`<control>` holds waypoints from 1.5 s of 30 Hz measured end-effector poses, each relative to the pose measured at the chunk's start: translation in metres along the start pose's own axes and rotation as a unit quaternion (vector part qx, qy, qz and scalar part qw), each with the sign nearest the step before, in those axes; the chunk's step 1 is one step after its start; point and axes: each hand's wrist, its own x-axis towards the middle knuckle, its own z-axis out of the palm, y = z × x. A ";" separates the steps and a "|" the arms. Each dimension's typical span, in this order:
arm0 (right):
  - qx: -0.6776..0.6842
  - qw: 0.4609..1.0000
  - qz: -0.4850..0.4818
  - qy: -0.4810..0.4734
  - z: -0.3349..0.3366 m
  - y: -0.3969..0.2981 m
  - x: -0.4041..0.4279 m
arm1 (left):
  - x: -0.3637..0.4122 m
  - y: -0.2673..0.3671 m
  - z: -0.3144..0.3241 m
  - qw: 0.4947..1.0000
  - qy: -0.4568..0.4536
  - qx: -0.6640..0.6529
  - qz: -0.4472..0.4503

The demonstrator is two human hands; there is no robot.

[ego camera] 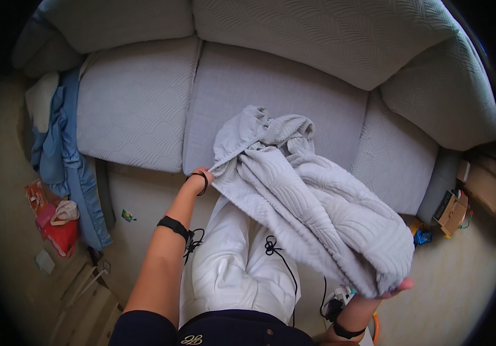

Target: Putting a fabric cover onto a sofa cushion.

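A light grey quilted sofa cushion cover [317,190] with a gathered elastic edge hangs bunched between my hands, its upper part lying on a seat cushion [274,86] of plain grey fabric. My left hand [204,173] grips the cover's edge near the front of that seat. At the lower right, my right hand [397,289] holds the cover's far end, with most of the palm hidden beneath cloth and some fingers showing. The seat cushion on the left [135,104] and the one on the right [397,160] have quilted grey covers on.
Blue fabric [66,151] drapes over the sofa's left arm. A red bag [62,235] and a small green packet [127,215] lie on the floor at left. An open cardboard box [453,214] stands at right. Black cables [325,298] and a white device are low beside my right forearm.
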 end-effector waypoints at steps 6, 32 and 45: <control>0.002 0.955 0.188 0.229 -0.029 0.038 0.045 | -0.096 0.037 0.019 0.671 -0.450 -0.460 0.368; -0.168 0.920 0.319 -0.153 0.050 0.095 0.054 | -0.147 0.043 0.077 0.889 -0.318 -0.212 0.250; 0.064 0.979 -0.091 -0.169 -0.066 -0.129 0.190 | -0.237 0.168 -0.119 0.511 -0.439 -0.421 0.607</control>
